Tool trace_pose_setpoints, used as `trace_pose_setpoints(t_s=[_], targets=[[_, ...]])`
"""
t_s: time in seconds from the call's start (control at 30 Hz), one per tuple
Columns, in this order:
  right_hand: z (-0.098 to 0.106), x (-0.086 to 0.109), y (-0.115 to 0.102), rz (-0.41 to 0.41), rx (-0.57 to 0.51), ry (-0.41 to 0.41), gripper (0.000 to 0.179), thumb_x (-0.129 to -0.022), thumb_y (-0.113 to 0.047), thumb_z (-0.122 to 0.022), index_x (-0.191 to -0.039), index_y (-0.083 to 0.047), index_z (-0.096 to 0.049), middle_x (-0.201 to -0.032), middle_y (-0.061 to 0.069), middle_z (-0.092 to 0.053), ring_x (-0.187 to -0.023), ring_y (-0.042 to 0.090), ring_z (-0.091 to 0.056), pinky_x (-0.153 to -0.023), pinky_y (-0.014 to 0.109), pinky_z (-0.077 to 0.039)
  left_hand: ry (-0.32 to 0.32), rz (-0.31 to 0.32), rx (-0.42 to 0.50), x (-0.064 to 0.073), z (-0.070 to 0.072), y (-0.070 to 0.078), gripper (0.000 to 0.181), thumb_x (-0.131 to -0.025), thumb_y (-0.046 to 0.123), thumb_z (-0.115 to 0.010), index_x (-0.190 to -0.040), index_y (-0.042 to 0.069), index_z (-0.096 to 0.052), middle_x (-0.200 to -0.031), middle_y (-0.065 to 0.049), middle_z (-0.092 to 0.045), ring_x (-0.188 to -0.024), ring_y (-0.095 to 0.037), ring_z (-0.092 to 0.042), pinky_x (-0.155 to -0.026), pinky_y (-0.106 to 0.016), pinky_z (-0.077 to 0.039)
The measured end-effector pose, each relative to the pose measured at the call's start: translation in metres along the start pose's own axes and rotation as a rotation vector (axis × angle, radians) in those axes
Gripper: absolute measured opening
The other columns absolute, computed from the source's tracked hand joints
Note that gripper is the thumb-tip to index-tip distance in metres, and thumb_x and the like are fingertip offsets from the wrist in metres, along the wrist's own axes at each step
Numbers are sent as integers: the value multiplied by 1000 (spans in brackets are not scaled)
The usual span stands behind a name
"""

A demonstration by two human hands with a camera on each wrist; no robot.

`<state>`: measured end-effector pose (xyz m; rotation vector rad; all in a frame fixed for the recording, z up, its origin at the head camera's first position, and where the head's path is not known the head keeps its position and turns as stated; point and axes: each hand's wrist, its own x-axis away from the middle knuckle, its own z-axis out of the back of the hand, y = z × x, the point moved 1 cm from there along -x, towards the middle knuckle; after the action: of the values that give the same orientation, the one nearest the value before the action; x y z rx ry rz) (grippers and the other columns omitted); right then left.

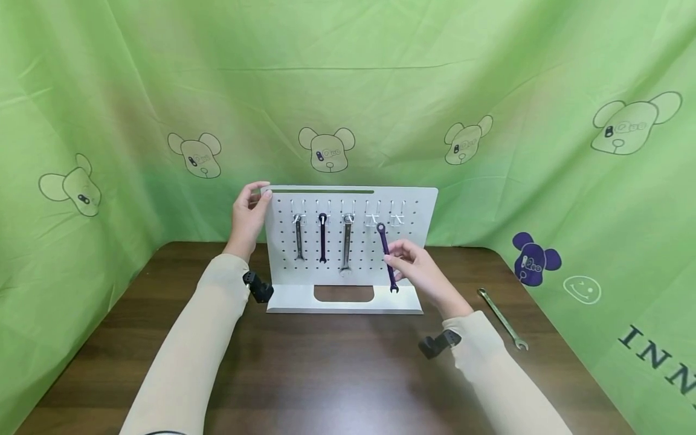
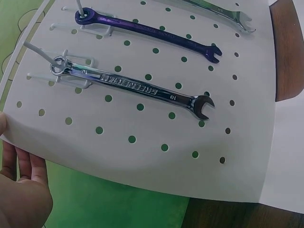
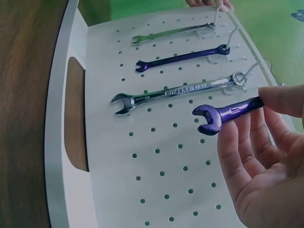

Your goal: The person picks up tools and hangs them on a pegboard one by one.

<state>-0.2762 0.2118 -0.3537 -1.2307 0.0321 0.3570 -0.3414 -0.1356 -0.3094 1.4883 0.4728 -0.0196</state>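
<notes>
A purple combination wrench stands nearly upright in front of the white pegboard. My right hand pinches it by the shaft, ring end up, just below an unoccupied hook; in the right wrist view its open jaw end points left. At the board's upper left corner my left hand grips the edge, thumb in front and fingers behind. Three wrenches hang by their ring ends on hooks: a chrome one at the left, a dark purple one in the middle and a larger chrome one.
Another chrome wrench lies on the brown wooden table, right of the board. The board's white base has a wide cutout at its middle. Green cloth with printed bear heads hangs behind and at both sides.
</notes>
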Motion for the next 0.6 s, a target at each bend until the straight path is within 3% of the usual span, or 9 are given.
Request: trace_pose_setpoints(t_s=[0.17,0.6], targets=[[-4,-5,-1,8,-4,5,27,-98,-9,-63,-118,9,-54,-98,9,-59,-85,14,-55,-67,28,-56,3,-1,-4,0,1,0,30,-101,24,-62,-130,15,-62,-114,-5,-56,-101,-18,-53,-90,-34,-50],[-10,-14,6,-84,-41,-6,34,-100,-14,-62,-124,8,-51,-111,19,-59,-92,18,-56,-74,30,-57,-3,-8,-2,0,0,-1,31,-101,25,-62,-130,15,-62,-114,-5,-56,-101,-18,-53,-90,-34,-50]])
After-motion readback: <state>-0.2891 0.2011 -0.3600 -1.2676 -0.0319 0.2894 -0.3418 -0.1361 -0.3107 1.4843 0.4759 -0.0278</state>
